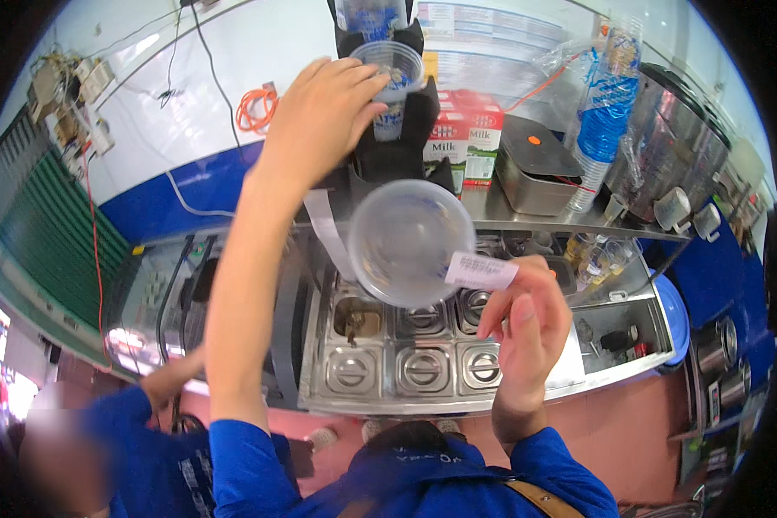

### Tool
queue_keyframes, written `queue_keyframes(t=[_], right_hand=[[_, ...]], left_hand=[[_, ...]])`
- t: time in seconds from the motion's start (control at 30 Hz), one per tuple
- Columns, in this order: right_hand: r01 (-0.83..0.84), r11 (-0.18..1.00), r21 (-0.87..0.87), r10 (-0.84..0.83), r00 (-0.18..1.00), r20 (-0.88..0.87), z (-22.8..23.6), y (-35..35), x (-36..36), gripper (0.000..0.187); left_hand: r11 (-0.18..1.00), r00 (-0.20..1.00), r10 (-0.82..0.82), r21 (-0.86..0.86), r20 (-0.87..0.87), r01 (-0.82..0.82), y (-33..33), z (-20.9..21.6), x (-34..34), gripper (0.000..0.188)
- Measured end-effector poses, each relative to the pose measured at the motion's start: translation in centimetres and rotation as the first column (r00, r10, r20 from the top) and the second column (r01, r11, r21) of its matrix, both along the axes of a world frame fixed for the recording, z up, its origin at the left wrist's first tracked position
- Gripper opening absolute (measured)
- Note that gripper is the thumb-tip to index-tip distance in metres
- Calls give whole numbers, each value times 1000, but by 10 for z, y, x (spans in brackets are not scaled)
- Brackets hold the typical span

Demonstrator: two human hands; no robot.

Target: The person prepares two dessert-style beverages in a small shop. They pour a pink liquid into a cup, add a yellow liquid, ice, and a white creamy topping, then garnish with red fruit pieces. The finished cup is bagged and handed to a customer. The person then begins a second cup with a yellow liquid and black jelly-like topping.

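Observation:
My left hand (324,108) reaches up to a clear plastic cup (395,67) with blue print in a black holder (387,160). Its fingers curl at the cup's rim. Nearer to me is a large round translucent plastic container (410,233), seen from above; what supports it is hidden. A small white printed label (482,271) overlaps the container's right rim. My right hand (533,324), fingers curled, holds that label at its right end. Left of the container, a white paper strip (324,226) hangs down.
Below lies a steel counter with lidded pans (423,367) and one uncovered pan (358,321). Milk cartons (470,138), a steel box (535,168), stacked cups (609,112) and a large steel urn (669,129) stand on the shelf. A co-worker (121,449) is at lower left.

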State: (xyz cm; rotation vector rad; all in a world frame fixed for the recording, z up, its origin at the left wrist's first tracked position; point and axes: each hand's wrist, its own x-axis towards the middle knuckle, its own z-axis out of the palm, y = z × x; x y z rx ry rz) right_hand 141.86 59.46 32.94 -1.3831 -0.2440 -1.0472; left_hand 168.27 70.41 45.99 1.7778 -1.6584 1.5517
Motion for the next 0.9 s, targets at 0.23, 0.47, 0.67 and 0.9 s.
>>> queue_keyframes(t=[0.23,0.47,0.67,0.9], right_hand=[[-268,961,74,277,947,-162,-6,-97,-29,21],[-413,902,121,427,895,-126,-19,-142,-32,20],[-455,877,152,470,880,-75,-23,-152,-23,20],[-226,919,324,181,970,164,-34,-169,-19,14]], left_hand=[[795,848,528,331,34,-508,-18,14,-8,21],[843,849,507,118,150,-524,-32,14,-13,13],[855,857,491,-278,157,-438,-25,23,-36,17],[365,879,408,-927,245,88,2,-18,-184,15]])
